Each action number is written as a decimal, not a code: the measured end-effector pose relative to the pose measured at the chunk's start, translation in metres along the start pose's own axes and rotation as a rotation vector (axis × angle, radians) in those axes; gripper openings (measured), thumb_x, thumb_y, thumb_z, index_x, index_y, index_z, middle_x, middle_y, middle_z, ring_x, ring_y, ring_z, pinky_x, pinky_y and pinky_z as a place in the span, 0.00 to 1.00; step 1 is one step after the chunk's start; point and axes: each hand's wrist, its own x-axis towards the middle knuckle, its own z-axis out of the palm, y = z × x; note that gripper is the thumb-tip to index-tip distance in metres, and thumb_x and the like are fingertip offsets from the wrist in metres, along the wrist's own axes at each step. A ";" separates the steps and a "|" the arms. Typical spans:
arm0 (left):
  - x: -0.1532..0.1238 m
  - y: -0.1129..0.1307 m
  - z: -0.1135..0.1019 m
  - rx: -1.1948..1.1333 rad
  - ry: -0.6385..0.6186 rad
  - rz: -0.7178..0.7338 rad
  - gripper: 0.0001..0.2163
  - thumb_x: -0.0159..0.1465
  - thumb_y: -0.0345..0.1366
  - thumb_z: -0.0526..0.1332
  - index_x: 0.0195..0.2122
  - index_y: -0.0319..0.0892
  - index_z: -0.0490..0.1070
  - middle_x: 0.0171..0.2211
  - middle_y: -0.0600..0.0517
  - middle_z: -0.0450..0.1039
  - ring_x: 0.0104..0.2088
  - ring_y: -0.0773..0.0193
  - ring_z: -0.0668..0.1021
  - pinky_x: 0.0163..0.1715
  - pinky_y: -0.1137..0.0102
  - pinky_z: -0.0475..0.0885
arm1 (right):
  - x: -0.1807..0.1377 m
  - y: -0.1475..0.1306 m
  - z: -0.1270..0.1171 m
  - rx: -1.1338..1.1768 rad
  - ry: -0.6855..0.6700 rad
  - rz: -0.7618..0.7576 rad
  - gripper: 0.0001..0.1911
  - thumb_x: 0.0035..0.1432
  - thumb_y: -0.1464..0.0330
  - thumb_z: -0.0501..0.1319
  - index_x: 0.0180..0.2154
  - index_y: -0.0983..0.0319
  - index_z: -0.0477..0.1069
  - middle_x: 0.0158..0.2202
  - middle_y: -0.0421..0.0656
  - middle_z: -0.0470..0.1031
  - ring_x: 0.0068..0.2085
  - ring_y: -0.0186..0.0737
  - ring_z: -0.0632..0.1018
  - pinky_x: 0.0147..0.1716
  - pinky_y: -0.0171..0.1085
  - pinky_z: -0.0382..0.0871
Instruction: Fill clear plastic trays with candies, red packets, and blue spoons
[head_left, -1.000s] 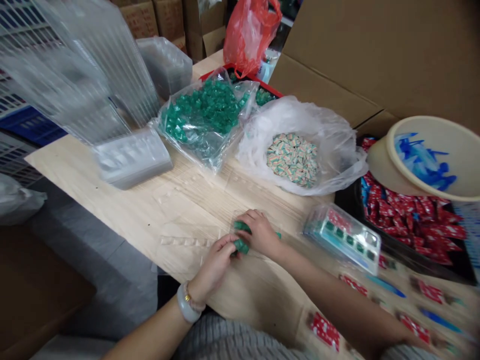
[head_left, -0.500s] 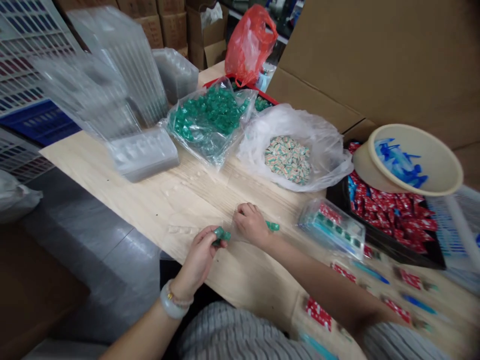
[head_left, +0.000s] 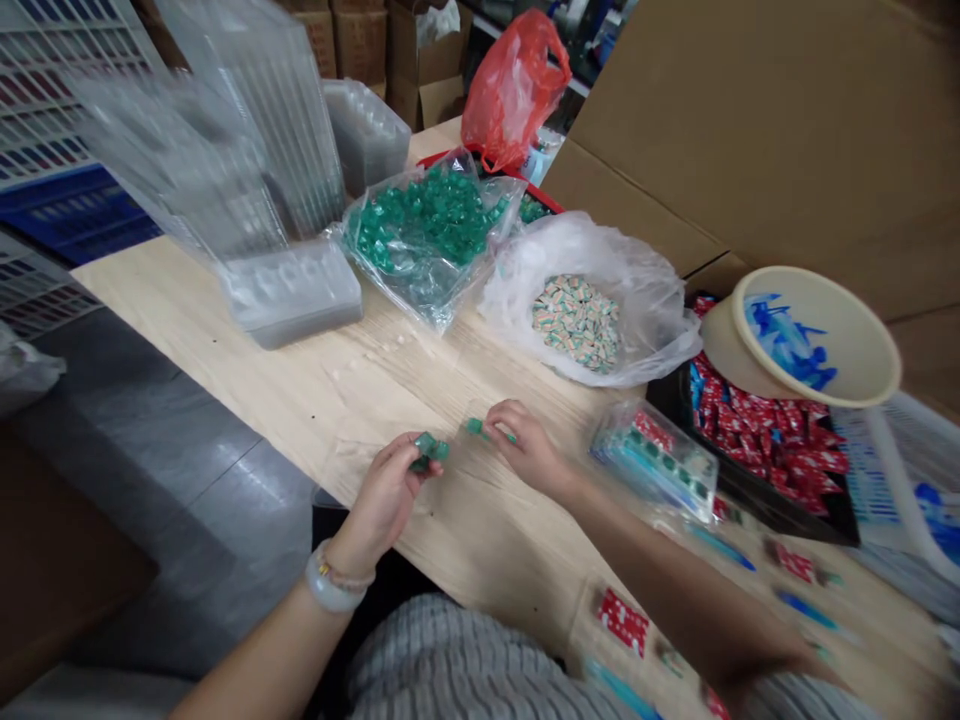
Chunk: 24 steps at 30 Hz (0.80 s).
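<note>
My left hand (head_left: 390, 485) is closed around a few small, shiny green plastic pieces (head_left: 429, 450), which stick out between thumb and fingers. My right hand (head_left: 525, 445) is bent over the wooden table with thumb and fingertips pinched together on a small green piece (head_left: 475, 426). Another bit of green shows under the fingers. Clear thin plastic (head_left: 349, 460) lies flat near the left hand, and a clear edge also shows by the right fingertips; whether they are one tray I cannot tell.
Behind the hands are a clear bag of green pieces (head_left: 431, 220) and a white bag of small printed packets (head_left: 577, 320). Stacked clear trays (head_left: 296, 290) stand left. To the right are a filled clear pack (head_left: 656, 455), red packets (head_left: 780, 440) and a cream basin (head_left: 817, 335) with blue items.
My left hand has drawn slightly left with its green pieces. My right hand has shifted a little right, and its fingertips now show at a green piece. The view has turned slightly.
</note>
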 end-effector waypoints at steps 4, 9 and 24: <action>0.006 0.003 -0.001 -0.033 -0.054 -0.016 0.04 0.49 0.32 0.58 0.26 0.36 0.68 0.25 0.53 0.69 0.25 0.69 0.70 0.27 0.73 0.66 | -0.003 -0.009 0.006 -0.334 -0.130 -0.082 0.09 0.56 0.71 0.52 0.35 0.60 0.70 0.35 0.47 0.68 0.39 0.40 0.67 0.38 0.41 0.62; 0.009 0.005 0.002 -0.038 -0.085 -0.133 0.05 0.50 0.32 0.60 0.28 0.36 0.70 0.27 0.52 0.70 0.26 0.70 0.71 0.26 0.75 0.67 | 0.004 -0.030 0.010 -0.092 -0.036 -0.011 0.10 0.56 0.69 0.52 0.39 0.61 0.70 0.36 0.47 0.69 0.40 0.40 0.69 0.39 0.42 0.64; 0.000 0.033 -0.049 0.848 0.202 0.485 0.05 0.49 0.33 0.61 0.28 0.41 0.73 0.26 0.53 0.70 0.26 0.67 0.68 0.29 0.73 0.61 | -0.002 -0.050 0.049 0.139 0.059 0.123 0.07 0.54 0.70 0.54 0.34 0.62 0.70 0.33 0.45 0.71 0.33 0.36 0.72 0.34 0.38 0.69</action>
